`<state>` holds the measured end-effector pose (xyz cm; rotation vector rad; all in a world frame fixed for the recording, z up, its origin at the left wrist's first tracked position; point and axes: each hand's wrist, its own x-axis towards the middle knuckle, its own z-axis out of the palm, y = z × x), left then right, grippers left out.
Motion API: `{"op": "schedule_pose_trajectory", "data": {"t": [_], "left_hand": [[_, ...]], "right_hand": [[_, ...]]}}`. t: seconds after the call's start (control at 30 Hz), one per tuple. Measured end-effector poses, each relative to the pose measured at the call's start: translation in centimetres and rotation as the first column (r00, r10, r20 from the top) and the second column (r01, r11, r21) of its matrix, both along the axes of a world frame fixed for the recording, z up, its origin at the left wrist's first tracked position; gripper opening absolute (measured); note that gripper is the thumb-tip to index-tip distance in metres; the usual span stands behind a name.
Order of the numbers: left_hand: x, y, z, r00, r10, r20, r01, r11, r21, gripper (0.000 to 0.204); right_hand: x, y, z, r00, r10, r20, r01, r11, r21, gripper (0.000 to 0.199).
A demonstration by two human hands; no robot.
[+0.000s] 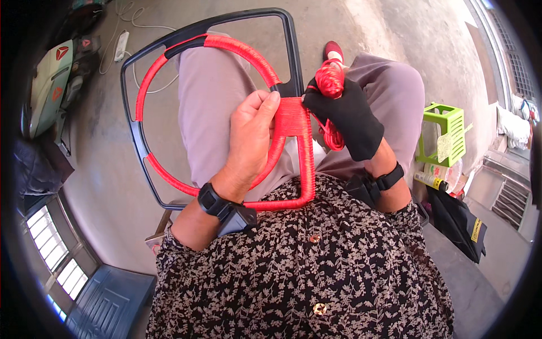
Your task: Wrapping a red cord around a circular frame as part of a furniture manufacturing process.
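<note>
A black frame [295,48], roughly square with a ring inside it, rests across my lap. Red cord [292,117] is wound tightly round much of the ring, the lower right side and a crosspiece, while other stretches are bare black. My left hand [250,135] grips the ring beside the wrapped crosspiece, thumb on top. In a black fingerless glove, my right hand [354,116] is closed round a bundle of red cord [329,80], with loops hanging below it. Its fingertips are at the crosspiece's right edge, where the cord's working strand is too small to make out.
A green plastic stool [451,134] stands to the right, near a yellow-and-black can [431,181] and a black bag [460,224]. At the far left is a pale green scooter [53,87]. A white power strip [121,46] with its cable lies on the floor.
</note>
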<state>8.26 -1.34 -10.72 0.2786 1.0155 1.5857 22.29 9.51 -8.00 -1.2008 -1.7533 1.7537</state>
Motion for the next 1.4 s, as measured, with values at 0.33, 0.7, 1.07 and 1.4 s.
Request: {"op": "schedule_pose_trajectory", "data": {"t": [0.33,0.7,1.07,1.4], "left_hand": [[-0.2,0.6,1.2,0.982,-0.175,0.071,0.173,0.985,0.023,0.018],[-3.1,0.9,2.9,0.970,-0.228,0.083,0.232,0.972,-0.041,0.018],[-3.6,1.0,3.8,0.967,-0.255,-0.026,0.246,0.952,-0.184,0.019],[-9.7,-3.6,9.6,0.980,-0.176,0.090,0.176,0.984,0.007,0.048]], "right_hand": [[1.6,-0.1,1.1,0.941,-0.133,-0.310,0.072,0.977,-0.200,0.018],[18.4,2.6,1.8,0.626,-0.605,-0.492,0.540,0.791,-0.286,0.038],[27.1,2.6,0.3,0.395,-0.730,-0.557,0.604,0.664,-0.441,0.052],[12.6,4.7,-2.3,0.663,-0.422,-0.618,0.025,0.838,-0.545,0.065]]}}
